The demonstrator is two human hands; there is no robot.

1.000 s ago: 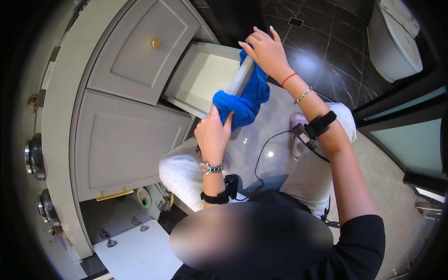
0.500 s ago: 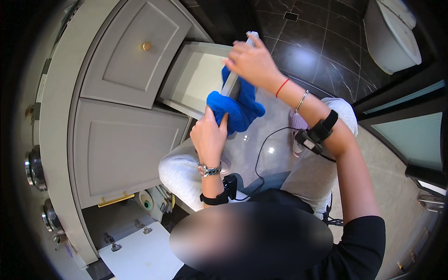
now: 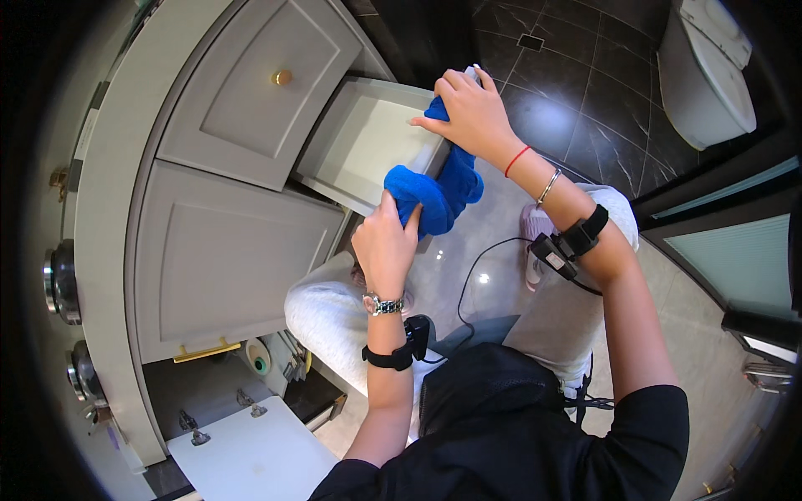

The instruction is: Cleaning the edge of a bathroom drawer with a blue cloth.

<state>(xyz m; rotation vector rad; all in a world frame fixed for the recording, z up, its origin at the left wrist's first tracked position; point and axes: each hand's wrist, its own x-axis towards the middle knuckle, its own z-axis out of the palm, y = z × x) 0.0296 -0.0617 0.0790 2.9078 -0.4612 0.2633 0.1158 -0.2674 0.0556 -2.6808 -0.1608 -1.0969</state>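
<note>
A blue cloth (image 3: 458,179) hangs over the front of an open drawer (image 3: 368,142), which looks bare inside and pale. My left hand (image 3: 386,237) grips a bunched end of the cloth at the drawer's near corner, fingers wrapped in it. Along the far end of the drawer front, my right hand (image 3: 472,113) presses the other part of the cloth against the top edge. Its thumb stretches over the inside of the drawer, while the other fingers curl over the edge. Part of the cloth is hidden under that hand.
Grey cabinet doors (image 3: 234,259) stand on the left beneath a pale countertop (image 3: 104,275). A lower white door (image 3: 251,455) hangs open near my left arm. A black cable (image 3: 472,280) runs between my wrist straps. A toilet (image 3: 706,83) stands far right, near a glass-panelled door (image 3: 735,259).
My right hand has come down onto the drawer edge, with cloth now under it. My left hand has shifted slightly right with its bunch, and the cloth covers more of the drawer front.
</note>
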